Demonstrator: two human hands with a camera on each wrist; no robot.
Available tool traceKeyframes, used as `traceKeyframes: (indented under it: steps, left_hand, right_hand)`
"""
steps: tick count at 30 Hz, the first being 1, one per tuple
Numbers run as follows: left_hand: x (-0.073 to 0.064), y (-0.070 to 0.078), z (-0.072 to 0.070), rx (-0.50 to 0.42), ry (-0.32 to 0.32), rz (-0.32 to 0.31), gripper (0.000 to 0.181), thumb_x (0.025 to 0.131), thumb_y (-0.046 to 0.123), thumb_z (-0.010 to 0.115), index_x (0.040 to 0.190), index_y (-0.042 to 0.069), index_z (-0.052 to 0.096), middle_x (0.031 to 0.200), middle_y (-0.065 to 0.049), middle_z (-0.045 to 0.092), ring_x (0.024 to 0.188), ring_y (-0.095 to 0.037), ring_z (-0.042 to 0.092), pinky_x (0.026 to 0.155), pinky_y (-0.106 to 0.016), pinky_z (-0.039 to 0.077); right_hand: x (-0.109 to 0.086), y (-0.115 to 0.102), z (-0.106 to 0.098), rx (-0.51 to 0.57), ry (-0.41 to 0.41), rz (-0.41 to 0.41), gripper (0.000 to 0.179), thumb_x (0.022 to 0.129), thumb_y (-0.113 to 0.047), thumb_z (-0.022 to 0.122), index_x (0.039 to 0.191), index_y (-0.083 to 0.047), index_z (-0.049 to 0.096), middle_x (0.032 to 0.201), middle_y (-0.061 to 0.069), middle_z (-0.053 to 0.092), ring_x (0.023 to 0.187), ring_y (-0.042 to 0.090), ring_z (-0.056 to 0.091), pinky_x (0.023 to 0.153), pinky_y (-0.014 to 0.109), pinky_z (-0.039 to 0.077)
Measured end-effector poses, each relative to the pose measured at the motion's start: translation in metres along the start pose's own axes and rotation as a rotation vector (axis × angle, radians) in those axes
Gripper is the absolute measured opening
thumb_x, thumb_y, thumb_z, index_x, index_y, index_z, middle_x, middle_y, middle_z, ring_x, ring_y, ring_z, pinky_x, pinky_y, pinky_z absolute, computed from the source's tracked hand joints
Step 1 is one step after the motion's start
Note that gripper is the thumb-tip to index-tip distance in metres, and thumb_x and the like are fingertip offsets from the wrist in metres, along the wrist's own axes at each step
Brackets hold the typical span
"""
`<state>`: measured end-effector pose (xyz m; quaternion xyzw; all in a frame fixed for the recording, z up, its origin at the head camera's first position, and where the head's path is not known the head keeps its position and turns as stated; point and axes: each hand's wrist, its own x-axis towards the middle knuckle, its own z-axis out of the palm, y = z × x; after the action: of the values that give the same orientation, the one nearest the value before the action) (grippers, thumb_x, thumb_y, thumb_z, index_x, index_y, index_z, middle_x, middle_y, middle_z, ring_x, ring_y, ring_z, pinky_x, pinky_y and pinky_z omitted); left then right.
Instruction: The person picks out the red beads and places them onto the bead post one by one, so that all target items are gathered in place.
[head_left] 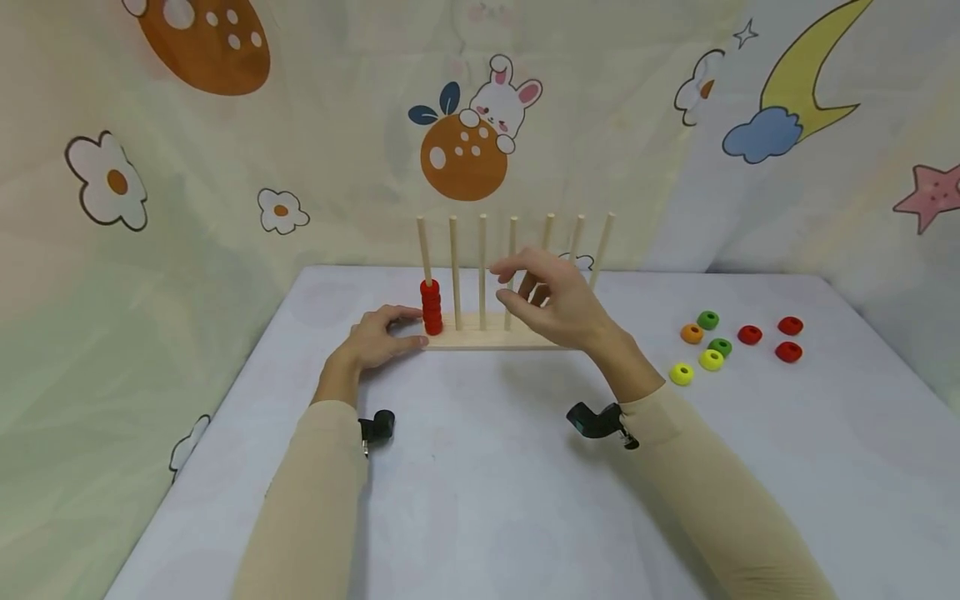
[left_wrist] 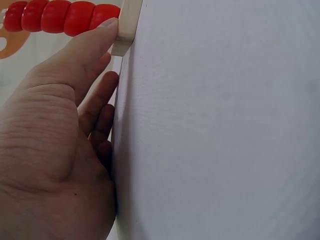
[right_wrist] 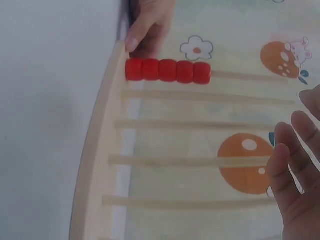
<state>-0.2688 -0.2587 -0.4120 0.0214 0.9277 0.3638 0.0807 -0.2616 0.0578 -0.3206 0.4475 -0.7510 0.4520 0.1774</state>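
Note:
A wooden peg rack [head_left: 487,340] stands on the table, with a row of upright rods on its long base. On its leftmost rod sits a stack of several red beads [head_left: 431,308]. My left hand [head_left: 378,337] holds the left end of the base, thumb at the front and fingers toward the back. In the left wrist view that thumb [left_wrist: 95,42] lies against the base right beside the red beads. My right hand [head_left: 551,296] hovers in front of the right-hand rods, fingers loosely bent with nothing between them. It partly hides those rods.
On the right side of the table lie loose beads: red ones [head_left: 789,352], green ones [head_left: 708,320], yellow ones [head_left: 681,374] and an orange one [head_left: 692,334]. A patterned cloth [head_left: 360,167] hangs behind the table.

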Motion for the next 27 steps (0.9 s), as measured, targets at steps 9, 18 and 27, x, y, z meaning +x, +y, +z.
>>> traceKeyframes:
  steps: [9,18,27]
  left_hand:
    - [-0.003,0.001,0.002,-0.013,-0.009,0.002,0.06,0.09,0.042,0.076,0.145,0.026,0.057,0.156,-0.006,0.048,0.15,-0.032,0.033,0.119,-0.066,0.022]
    - [-0.001,0.001,0.0,0.0,-0.016,0.011,0.061,0.091,0.042,0.075,0.146,0.026,0.056,0.156,-0.007,0.047,0.15,-0.033,0.031,0.119,-0.066,0.022]
    - [0.002,-0.003,0.0,0.011,-0.016,0.017,0.062,0.09,0.045,0.076,0.146,0.026,0.056,0.157,-0.006,0.047,0.15,-0.033,0.028,0.121,-0.066,0.015]
  right_hand:
    - [-0.024,0.005,-0.018,-0.025,-0.008,0.035,0.027,0.089,0.003,0.073,0.114,-0.008,0.072,0.1,0.009,0.068,0.067,0.013,0.064,0.055,0.029,0.054]
    - [-0.055,0.023,-0.038,-0.099,-0.014,0.107,0.028,0.09,0.0,0.075,0.115,-0.011,0.072,0.102,0.001,0.07,0.069,0.01,0.063,0.057,0.025,0.055]
    - [-0.075,0.028,-0.058,-0.144,-0.001,0.142,0.029,0.089,0.001,0.075,0.115,-0.01,0.072,0.099,0.001,0.071,0.07,0.01,0.063,0.057,0.023,0.053]
